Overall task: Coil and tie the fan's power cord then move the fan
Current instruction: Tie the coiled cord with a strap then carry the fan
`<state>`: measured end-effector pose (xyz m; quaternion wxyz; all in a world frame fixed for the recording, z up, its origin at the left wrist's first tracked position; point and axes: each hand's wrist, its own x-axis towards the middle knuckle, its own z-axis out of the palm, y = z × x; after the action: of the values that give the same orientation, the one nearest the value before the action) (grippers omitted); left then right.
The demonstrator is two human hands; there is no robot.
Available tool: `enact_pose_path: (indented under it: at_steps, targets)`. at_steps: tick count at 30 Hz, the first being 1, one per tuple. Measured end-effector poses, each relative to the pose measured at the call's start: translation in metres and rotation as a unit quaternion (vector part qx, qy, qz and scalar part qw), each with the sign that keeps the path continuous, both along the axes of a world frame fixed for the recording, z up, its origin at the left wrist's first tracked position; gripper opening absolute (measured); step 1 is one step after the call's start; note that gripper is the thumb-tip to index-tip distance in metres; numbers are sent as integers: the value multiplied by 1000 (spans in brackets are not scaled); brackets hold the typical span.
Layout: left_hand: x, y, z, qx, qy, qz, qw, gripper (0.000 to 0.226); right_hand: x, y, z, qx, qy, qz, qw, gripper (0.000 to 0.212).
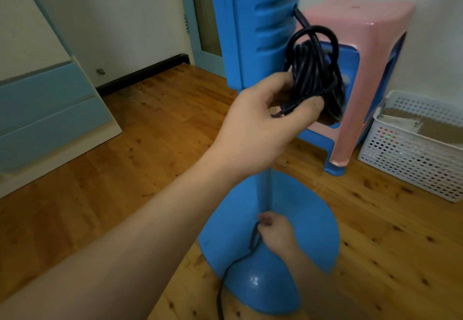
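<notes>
Left hand grips the coiled black cord beside the blue fan; right hand pinches the cord's loose end near the base.

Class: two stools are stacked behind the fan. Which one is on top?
The pink stool; it sits over the blue stool, whose legs show beneath it.

Soft even daylight; slight blur; edges bowed
</notes>
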<state>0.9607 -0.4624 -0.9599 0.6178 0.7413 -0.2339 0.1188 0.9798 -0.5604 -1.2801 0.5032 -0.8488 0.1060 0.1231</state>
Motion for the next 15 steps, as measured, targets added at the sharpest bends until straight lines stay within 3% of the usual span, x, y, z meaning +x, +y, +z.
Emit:
enact_pose_path:
  at_steps: [7, 11, 15]
  targets:
    - [1, -4, -2, 0, -7, 9, 1000, 15, -8, -15, 45, 71, -59, -16, 996, 31]
    - [-2, -6, -2, 4, -11, 14, 1000, 15, -18, -24, 75, 31, -123, -17, 992, 25]
    - [-3, -7, 0, 1, -5, 22, 1000, 14, -23, -28, 103, 32, -187, -45, 981, 37]
